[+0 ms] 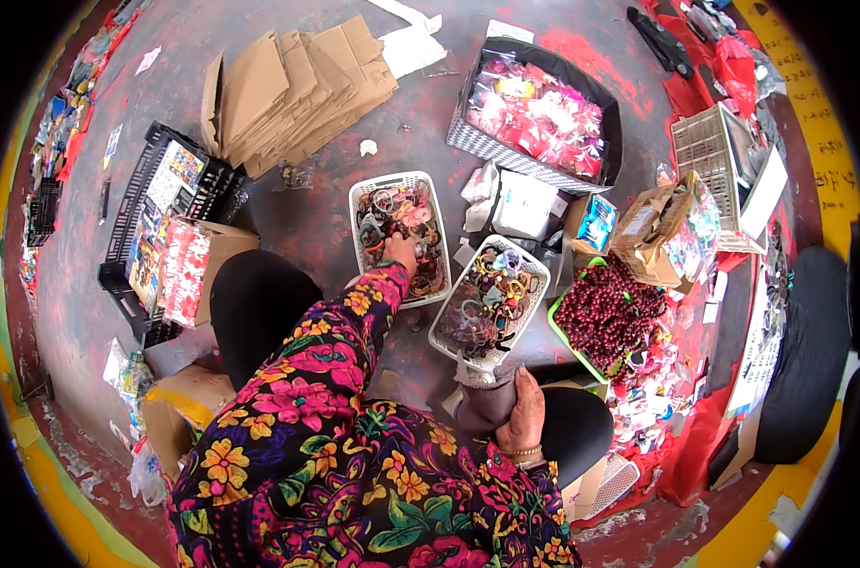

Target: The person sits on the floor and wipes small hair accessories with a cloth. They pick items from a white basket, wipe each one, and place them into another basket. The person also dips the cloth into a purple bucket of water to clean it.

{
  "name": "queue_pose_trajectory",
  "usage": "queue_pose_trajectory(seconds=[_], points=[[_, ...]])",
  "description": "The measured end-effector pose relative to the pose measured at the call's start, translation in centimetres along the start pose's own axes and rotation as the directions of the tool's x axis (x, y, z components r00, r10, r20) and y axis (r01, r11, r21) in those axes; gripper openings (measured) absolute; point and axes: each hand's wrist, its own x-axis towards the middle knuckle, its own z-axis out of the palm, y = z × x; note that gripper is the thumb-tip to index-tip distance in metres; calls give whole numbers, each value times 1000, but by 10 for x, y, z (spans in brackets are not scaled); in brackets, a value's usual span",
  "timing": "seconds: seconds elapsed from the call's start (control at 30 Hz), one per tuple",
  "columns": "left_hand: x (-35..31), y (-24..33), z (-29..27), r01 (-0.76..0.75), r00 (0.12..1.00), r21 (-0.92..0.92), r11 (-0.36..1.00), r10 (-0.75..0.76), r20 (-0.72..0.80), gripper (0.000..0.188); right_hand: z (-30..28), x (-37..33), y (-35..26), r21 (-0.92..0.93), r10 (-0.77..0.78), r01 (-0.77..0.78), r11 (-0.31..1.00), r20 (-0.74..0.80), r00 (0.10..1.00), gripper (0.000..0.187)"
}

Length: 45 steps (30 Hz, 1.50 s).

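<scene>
My left hand (402, 252) reaches into a white plastic basket (357, 270) in front of me. The basket holds a jumble of small hair ties (413, 216) in pink, brown and dark colours. Its fingertips sink among the pieces, so their grip is hidden. To the right a second white basket (437, 331) stands at a slant, holding more hair ties and bands (492, 298) in mixed colours. My right hand (523, 417) rests by my right knee with its fingers stretched out, beside a greyish-purple cloth-like thing (484, 407). Nothing shows in that hand.
Flattened cardboard boxes (302, 85) lean at the far left, above a black crate (146, 170). A patterned bin (515, 151) of pink packets stands at the back. Right of the baskets sit a green-rimmed tray (572, 343) of dark red beads and an opened carton (650, 227).
</scene>
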Motion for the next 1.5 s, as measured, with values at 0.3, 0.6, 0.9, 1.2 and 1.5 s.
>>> queue_pose_trajectory(seconds=[0.3,0.6,0.9,1.2,1.5], points=[[-32,13,-39,227,888,-526,820,-396,-235,16,-19,-28,8,0,-116,116,993,82,990,21],[-8,0,-103,-120,991,161,980,127,-36,39,-36,-25,17,86,-223,213,973,136,965,21],[-101,32,-188,296,950,-851,-433,44,308,25,-31,-16,24,78,-144,125,989,318,937,21],[-198,80,-244,335,828,-886,-320,549,115,32,-30,-41,2,156,-199,135,979,545,814,37],[-263,96,-247,496,717,-841,-217,649,256,23,-26,-40,-7,176,-196,98,980,715,671,39]])
